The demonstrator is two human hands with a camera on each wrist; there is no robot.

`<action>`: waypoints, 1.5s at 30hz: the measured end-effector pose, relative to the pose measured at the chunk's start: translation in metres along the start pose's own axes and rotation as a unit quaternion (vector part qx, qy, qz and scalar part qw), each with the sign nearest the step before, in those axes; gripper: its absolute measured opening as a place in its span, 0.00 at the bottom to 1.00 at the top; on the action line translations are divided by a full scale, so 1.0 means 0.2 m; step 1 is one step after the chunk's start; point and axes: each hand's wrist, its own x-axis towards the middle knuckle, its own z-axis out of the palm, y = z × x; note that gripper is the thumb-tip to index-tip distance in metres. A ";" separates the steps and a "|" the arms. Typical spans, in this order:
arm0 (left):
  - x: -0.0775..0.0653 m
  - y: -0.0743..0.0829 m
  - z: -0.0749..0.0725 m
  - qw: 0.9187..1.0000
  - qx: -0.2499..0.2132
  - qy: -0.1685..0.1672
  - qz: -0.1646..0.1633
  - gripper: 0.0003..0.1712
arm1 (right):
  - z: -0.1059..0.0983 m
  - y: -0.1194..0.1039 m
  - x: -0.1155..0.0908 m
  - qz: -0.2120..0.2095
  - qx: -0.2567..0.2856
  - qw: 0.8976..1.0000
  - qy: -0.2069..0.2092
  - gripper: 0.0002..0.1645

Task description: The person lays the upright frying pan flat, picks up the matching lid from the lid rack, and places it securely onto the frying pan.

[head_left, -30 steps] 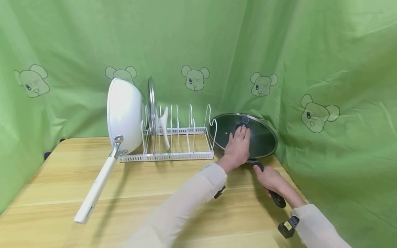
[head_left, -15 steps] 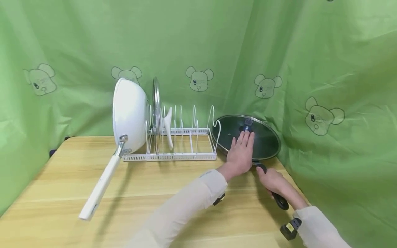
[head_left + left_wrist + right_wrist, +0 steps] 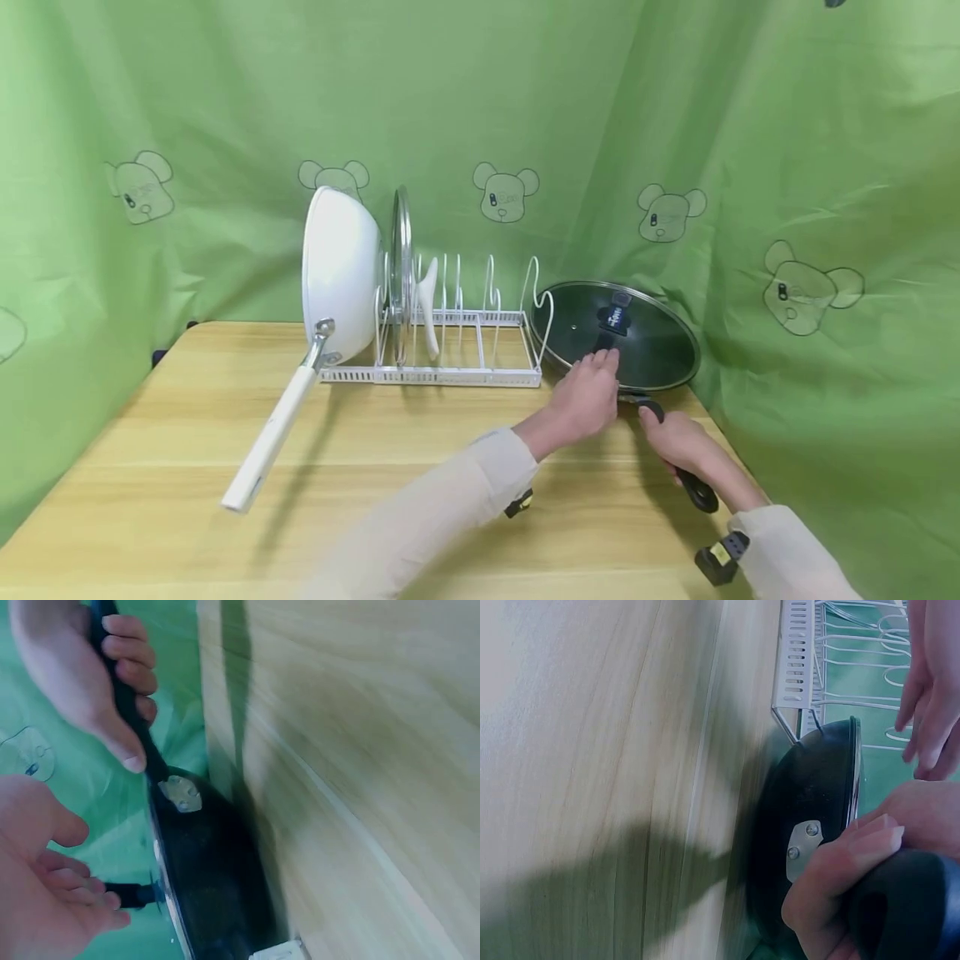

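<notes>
Our right hand (image 3: pixel 678 442) grips the handle (image 3: pixel 701 492) of a covered pan (image 3: pixel 799 784).

Our left hand (image 3: pixel 585 396), its fingers loosely extended, is close to the knob (image 3: pixel 615 320) on the glass lid (image 3: pixel 660 354) (we cannot tell whether the fingertips touch it). The lid covers the pan, and through it we make out only darkness. The pan is at the right of the table (image 3: pixel 420 450), just beside the rack (image 3: pixel 457 377). In the rack we see a second lid (image 3: pixel 401 275) upright, and at its left end a white wok (image 3: pixel 341 275) on its side (its inside is hidden from us).
</notes>
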 end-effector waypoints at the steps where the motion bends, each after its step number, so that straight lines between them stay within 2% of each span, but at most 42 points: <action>1: -0.02 -0.01 -0.02 1.000 -0.008 0.009 0.000 0.26 | 0.00 0.00 0.00 -0.003 0.001 1.000 0.000 0.39; 5: -0.08 -0.09 -0.10 0.998 -0.052 0.032 -0.012 0.18 | 0.00 0.01 0.00 -0.003 0.007 1.000 -0.005 0.39; 7: -0.11 -0.15 -0.14 0.995 -0.086 0.034 -0.022 0.19 | 0.01 0.01 0.00 0.000 0.008 1.000 -0.007 0.39; 10: -0.15 -0.23 -0.21 0.990 -0.136 0.019 -0.042 0.23 | 0.00 0.01 0.01 0.002 0.005 1.000 -0.006 0.38; 13: -0.18 -0.30 -0.29 0.985 -0.163 0.009 -0.062 0.24 | 0.00 0.01 0.01 -0.004 0.001 1.000 -0.004 0.38; 21: -0.22 -0.43 -0.47 0.990 -0.125 0.007 -0.072 0.23 | 0.00 0.02 0.01 -0.008 -0.007 1.000 -0.019 0.41; 25: -0.23 -0.48 -0.54 0.989 -0.114 0.002 -0.089 0.22 | -0.01 0.02 0.01 -0.012 -0.009 1.000 -0.023 0.41; 30: -0.25 -0.53 -0.64 0.990 -0.107 -0.019 -0.093 0.16 | -0.01 0.01 0.02 -0.015 -0.018 0.999 -0.025 0.41; 36: -0.26 -0.60 -0.77 0.985 -0.127 -0.057 -0.099 0.16 | -0.02 0.03 0.02 -0.008 -0.015 0.999 -0.029 0.41; 45: -0.33 -0.76 -1.00 0.985 -0.110 -0.027 -0.132 0.15 | -0.02 0.01 0.02 -0.015 -0.011 1.000 -0.021 0.39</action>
